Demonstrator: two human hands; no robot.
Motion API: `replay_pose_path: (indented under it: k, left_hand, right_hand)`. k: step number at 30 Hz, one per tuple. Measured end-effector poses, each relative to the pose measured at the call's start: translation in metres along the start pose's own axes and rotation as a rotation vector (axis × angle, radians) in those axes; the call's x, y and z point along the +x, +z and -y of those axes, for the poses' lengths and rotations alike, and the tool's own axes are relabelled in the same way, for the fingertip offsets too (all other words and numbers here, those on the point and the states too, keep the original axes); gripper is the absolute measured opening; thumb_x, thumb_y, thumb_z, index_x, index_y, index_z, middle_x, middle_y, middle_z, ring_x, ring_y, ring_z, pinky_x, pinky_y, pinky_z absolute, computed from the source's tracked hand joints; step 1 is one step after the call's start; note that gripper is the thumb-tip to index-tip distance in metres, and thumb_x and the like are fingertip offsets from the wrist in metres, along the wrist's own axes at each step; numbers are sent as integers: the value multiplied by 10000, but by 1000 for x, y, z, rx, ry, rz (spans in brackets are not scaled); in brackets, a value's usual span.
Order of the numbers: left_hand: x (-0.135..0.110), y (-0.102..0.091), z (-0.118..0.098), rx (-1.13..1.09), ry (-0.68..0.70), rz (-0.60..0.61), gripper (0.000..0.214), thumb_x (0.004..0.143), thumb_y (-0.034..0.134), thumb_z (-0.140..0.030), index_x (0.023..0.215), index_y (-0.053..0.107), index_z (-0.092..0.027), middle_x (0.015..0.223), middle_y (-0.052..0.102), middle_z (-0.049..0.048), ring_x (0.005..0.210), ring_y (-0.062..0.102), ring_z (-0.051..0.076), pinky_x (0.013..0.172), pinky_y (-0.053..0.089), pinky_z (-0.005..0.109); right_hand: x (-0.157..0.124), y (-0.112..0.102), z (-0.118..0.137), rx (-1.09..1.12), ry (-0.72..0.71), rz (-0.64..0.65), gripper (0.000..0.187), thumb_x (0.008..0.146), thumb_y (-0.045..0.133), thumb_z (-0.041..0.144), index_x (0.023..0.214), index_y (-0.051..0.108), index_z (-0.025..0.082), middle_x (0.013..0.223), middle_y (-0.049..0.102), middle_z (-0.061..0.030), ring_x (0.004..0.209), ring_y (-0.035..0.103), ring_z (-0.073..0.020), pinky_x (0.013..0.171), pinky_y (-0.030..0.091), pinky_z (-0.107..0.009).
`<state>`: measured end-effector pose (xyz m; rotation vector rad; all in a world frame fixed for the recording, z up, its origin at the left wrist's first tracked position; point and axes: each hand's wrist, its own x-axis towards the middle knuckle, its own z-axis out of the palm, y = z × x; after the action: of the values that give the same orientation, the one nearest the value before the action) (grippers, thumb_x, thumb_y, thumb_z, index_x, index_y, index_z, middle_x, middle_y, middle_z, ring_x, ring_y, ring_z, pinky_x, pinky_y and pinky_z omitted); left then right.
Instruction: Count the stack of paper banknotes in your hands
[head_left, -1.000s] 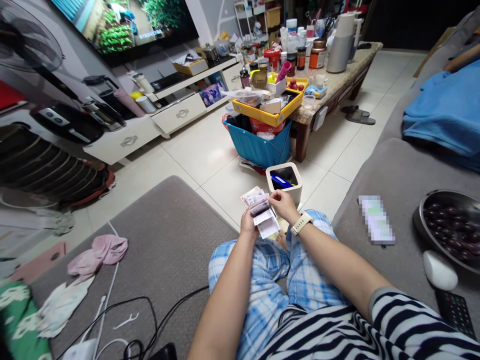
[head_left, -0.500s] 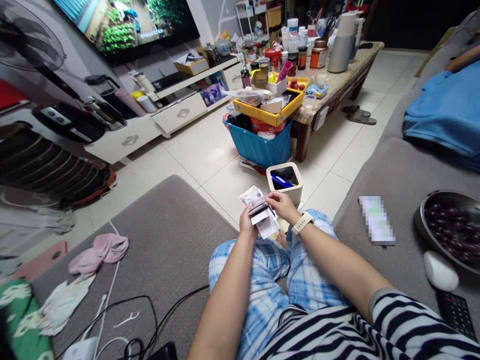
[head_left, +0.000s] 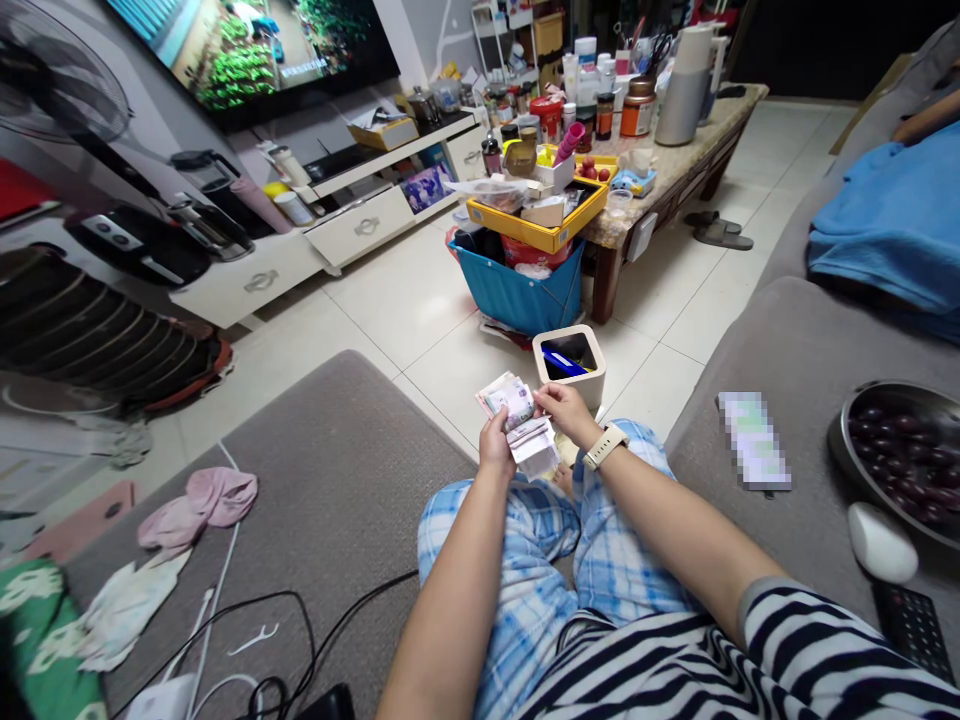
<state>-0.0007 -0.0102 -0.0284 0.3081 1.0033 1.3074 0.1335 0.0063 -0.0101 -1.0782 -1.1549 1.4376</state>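
Observation:
My left hand [head_left: 496, 443] is closed around a stack of banknotes [head_left: 511, 398], held over my lap with the thumb lying on top. The upper notes fan out away from me, and pale folded ends of the stack hang toward my knees. Pinched fingers of my right hand [head_left: 566, 408] meet the right edge of the notes; a watch with a light band [head_left: 606, 445] is on that wrist. Just beyond my hands stands a cream bin [head_left: 592, 388] with something blue inside.
A blue basket [head_left: 517, 290] stands beyond the bin, beneath a yellow tray [head_left: 551, 238] by the cluttered table. On the sofa to my right are a phone [head_left: 754, 440], a bowl of dark fruit [head_left: 840, 440] and a remote [head_left: 911, 625]. Cables [head_left: 300, 600] lie at left.
The dark folded piece across the stack has turned down toward me, and a purplish note face now shows under my left thumb. Both arms stay in nearly the same place.

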Motion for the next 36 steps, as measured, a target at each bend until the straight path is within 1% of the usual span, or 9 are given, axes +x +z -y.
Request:
replay_pose_path:
  k: [3, 5, 7, 12, 16, 21, 25, 31, 36]
  left_hand:
    - [-3, 3, -1, -11, -14, 4, 331, 700, 646, -219, 1009, 622, -102, 877, 703, 99, 788, 674, 238, 820, 497, 402]
    - [-4, 4, -2, -2, -3, 5, 328, 688, 650, -186, 1004, 623, -101, 869, 704, 97, 773, 673, 234, 816, 499, 404]
    - [-4, 4, -2, 3, 19, -3, 318, 683, 646, -159, 994, 625, -95, 872, 704, 102, 773, 672, 230, 818, 498, 400]
    - [-4, 5, -1, -10, 29, -19, 298, 704, 643, -167, 987, 631, -76, 859, 701, 116, 763, 675, 227, 829, 493, 397]
    - [-3, 6, -1, -74, -6, -26, 265, 762, 607, -237, 977, 638, -85, 862, 703, 116, 784, 677, 228, 850, 487, 395]
    - [0, 7, -3, -118, -4, -65, 248, 817, 524, -246, 965, 644, -86, 880, 706, 114, 796, 676, 235, 861, 483, 411]
    - [0, 7, -3, -125, -2, -71, 227, 808, 523, -226, 937, 651, -91, 858, 709, 97, 769, 676, 224, 852, 488, 397]
    - [2, 3, -1, -111, -8, -39, 221, 786, 542, -224, 928, 650, -94, 853, 705, 100, 778, 674, 221, 839, 489, 379]
    - [3, 0, 2, -92, 14, -3, 242, 764, 578, -255, 942, 648, -108, 890, 703, 102, 800, 673, 232, 841, 486, 399]
  right_hand:
    - [0, -1, -4, -25, -5, -60, 317, 650, 681, 440, 735, 504, 191, 591, 551, 25, 559, 516, -126, 571, 403, -248]
    - [1, -1, -6, -61, 8, -100, 358, 612, 712, 422, 799, 508, 196, 606, 541, 38, 573, 514, -126, 570, 400, -245]
    - [1, -2, -7, -109, 6, -114, 357, 601, 719, 407, 807, 523, 191, 631, 546, 33, 598, 512, -128, 582, 398, -244]
    - [2, -3, -7, -206, -27, -70, 256, 656, 660, 401, 665, 547, 172, 639, 550, 14, 610, 490, -126, 583, 385, -245]
    - [2, -2, -8, -201, -38, -61, 233, 669, 646, 390, 678, 564, 172, 647, 564, 12, 612, 497, -128, 582, 385, -247]
    - [2, -1, -7, -95, -32, -22, 228, 659, 656, 372, 694, 553, 172, 646, 561, 15, 606, 501, -127, 584, 391, -251]
    - [1, 0, -4, -35, -40, 18, 204, 655, 658, 336, 721, 565, 167, 673, 568, 15, 612, 505, -123, 615, 399, -258]
    - [1, 0, -3, -54, -35, 31, 192, 664, 644, 337, 706, 567, 166, 667, 562, 15, 613, 502, -127, 615, 395, -259]
    - [1, 0, -5, -71, -15, 30, 185, 680, 624, 344, 704, 562, 172, 663, 556, 14, 616, 500, -128, 615, 403, -255]
